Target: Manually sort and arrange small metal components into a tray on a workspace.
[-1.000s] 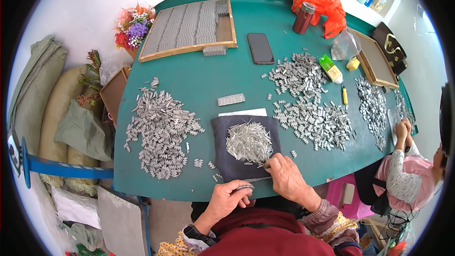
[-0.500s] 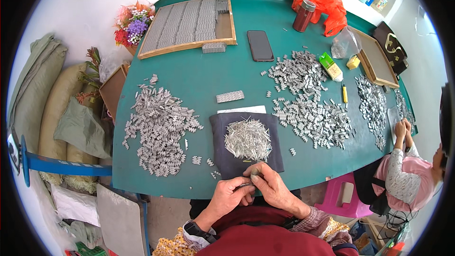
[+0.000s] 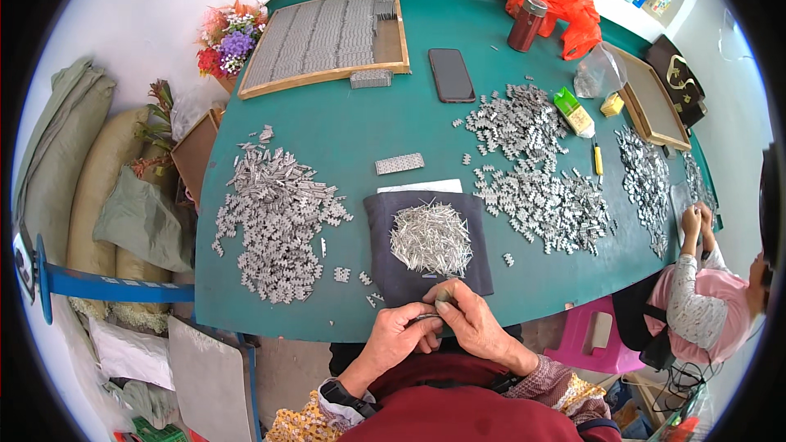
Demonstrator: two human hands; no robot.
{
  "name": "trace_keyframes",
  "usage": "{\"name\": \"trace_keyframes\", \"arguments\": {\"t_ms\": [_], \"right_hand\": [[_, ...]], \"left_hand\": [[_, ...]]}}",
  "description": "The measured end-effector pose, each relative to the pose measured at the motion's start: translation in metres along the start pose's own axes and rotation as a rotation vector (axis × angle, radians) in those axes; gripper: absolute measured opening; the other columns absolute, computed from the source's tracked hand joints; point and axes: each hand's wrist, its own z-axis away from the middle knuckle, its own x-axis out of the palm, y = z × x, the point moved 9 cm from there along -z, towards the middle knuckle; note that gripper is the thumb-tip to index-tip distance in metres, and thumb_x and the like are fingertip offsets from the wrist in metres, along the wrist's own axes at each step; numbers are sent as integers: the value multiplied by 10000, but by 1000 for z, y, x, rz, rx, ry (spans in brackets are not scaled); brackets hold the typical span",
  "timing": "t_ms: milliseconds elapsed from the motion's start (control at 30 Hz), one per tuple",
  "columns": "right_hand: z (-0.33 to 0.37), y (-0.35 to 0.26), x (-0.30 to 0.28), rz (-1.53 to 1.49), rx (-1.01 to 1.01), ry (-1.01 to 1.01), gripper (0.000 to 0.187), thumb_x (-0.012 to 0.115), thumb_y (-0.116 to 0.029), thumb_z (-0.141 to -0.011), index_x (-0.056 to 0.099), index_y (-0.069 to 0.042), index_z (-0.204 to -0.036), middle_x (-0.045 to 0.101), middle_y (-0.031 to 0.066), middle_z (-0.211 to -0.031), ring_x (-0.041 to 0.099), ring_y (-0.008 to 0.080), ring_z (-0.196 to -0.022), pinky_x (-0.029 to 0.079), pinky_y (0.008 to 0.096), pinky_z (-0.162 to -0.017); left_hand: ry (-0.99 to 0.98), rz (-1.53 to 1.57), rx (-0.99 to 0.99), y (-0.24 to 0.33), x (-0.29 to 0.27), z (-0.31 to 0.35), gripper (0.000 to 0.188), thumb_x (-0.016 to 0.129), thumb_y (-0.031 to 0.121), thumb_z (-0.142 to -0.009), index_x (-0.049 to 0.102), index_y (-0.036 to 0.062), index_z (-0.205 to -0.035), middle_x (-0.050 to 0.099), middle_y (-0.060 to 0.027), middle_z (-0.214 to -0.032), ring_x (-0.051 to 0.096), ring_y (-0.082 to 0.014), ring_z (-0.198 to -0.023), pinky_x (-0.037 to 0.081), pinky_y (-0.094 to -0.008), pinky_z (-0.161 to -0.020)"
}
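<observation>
My left hand (image 3: 395, 340) and my right hand (image 3: 475, 326) meet at the table's near edge, fingertips together. Between the left thumb and fingers shows a thin grey metal piece (image 3: 425, 317), mostly covered. The right thumb and forefinger are pinched closed; what they grip is hidden. Just beyond them, a heap of thin silver pins (image 3: 431, 237) lies on a folded dark cloth (image 3: 382, 258). Small toothed metal links are piled to the left (image 3: 274, 233) and to the right (image 3: 544, 205). Behind the cloth rests a flat block of joined links (image 3: 399, 164).
Farther back are a wooden tray (image 3: 327, 74) of rowed links, a phone (image 3: 451, 75), a dark red flask (image 3: 527, 24) and an orange plastic bag (image 3: 561, 8). A yellow-handled tool (image 3: 598, 160) lies right. Another person (image 3: 700, 295) works at the right edge beside a pink stool (image 3: 589, 336).
The view has shifted very slightly. My hands keep the same pinched hold, with only a tiny movement of the fingers.
</observation>
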Motion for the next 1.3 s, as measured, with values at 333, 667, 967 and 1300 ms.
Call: {"name": "trace_keyframes", "arguments": {"t_ms": [333,667,967,1300], "right_hand": [[11,-14,0,274,-198,70,93,485,-23,-951,466,1,-1039,566,168,-993,589,370,-828,490,436,-729],[36,-56,14,914,-595,43,407,631,24,-687,558,46,-1088,592,166,-1050,586,272,-798,462,371,-699],[45,-46,15,824,-630,-15,482,635,-13,-665,576,27,-1142,577,176,-1158,600,265,-855,449,376,-772],[-16,-36,-25,1048,-367,110,157,628,-5,-754,600,-48,-902,527,91,-869,527,274,-827,384,385,-742]], "left_hand": [[-9,49,-18,-1,5,2,140,603,29,-942,654,-77,-1019,683,-108,-769,688,-164,-646,575,-266,-538],[-11,75,-44,4,4,3,106,610,52,-939,666,-36,-959,657,-61,-719,654,-119,-610,548,-247,-524],[-83,29,-62,11,12,10,131,591,58,-951,654,-47,-997,675,-96,-751,669,-144,-618,555,-255,-527],[-11,147,-104,-6,-7,6,175,624,84,-943,649,-66,-1029,677,-112,-757,677,-153,-625,568,-251,-526]]}}
